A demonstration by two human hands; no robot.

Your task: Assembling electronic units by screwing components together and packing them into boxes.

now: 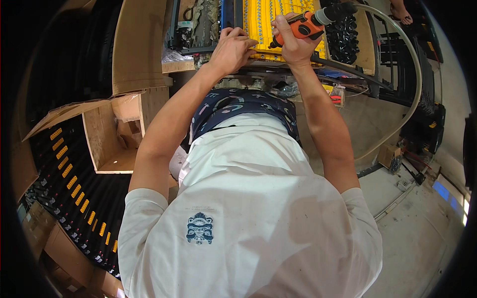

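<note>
My right hand (292,42) grips an orange and black power tool (310,22) with a pale hose (415,84) running off to the right. The tool's tip points down at a yellow studded panel (263,20) on the workbench. My left hand (232,48) rests on the dark frame edge (198,49) just left of the yellow panel, fingers curled over it and touching the panel's lower rim. My white shirt and patterned shorts fill the middle of the view.
An open cardboard box (117,134) stands at my left, beside rows of black parts with yellow tabs (74,184). Black parts (343,37) pile at the bench's right end. Small boxes (390,155) and cables lie on the concrete floor at right. Another person's foot (401,12) shows top right.
</note>
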